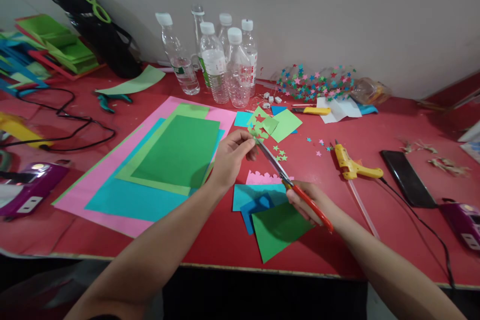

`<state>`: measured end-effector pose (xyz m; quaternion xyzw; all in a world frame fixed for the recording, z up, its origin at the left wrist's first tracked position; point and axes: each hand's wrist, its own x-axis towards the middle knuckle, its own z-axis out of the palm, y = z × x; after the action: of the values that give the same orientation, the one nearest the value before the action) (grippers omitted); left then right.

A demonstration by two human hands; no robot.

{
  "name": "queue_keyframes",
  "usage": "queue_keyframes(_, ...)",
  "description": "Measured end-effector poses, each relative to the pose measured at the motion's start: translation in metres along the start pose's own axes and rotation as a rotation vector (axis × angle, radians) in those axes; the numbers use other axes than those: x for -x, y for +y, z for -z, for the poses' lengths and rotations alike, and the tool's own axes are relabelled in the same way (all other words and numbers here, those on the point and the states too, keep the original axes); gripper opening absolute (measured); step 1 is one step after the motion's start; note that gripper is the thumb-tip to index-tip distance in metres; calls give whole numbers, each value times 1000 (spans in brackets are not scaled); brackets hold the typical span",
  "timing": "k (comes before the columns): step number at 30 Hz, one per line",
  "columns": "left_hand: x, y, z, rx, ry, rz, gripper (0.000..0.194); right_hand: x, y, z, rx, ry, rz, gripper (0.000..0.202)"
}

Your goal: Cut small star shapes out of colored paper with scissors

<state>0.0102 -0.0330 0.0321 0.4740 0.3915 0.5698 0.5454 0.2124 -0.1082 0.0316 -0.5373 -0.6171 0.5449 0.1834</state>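
Note:
My right hand [305, 200] is wrapped round the red handles of a pair of scissors [273, 162], whose blades point up and left. At the blade tips my left hand [238, 152] pinches a small piece of light green paper [258, 138], mostly hidden by the fingers. Just beyond the fingertips lies light green paper with star-shaped holes [258, 119]. Small green stars [279, 154] are scattered on the table beside the blades. Below the scissors rest a pink strip with a notched edge [262, 177], blue pieces and a dark green sheet [281, 230].
Stacked coloured sheets [176, 150] cover the red table's left middle. Several plastic bottles [213, 60] stand along the wall. On the right are a yellow glue gun [350, 162] with its cord, a black phone [408, 178] and a yellow cutter [317, 110]. A black flask [101, 35] stands back left.

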Motion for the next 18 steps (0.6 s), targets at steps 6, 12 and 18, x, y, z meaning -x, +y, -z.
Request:
queue_keyframes(6,1,-2,0,26,-21,9,8,0,1,1,-50,-37,-33,42)
queue_keyframes(12,3,-4,0,37,-49,-8,6,1,6,2,-67,-65,-28,39)
queue_keyframes(18,3,-4,0,24,-67,-23,10,1,6,0,-75,-59,-64,37)
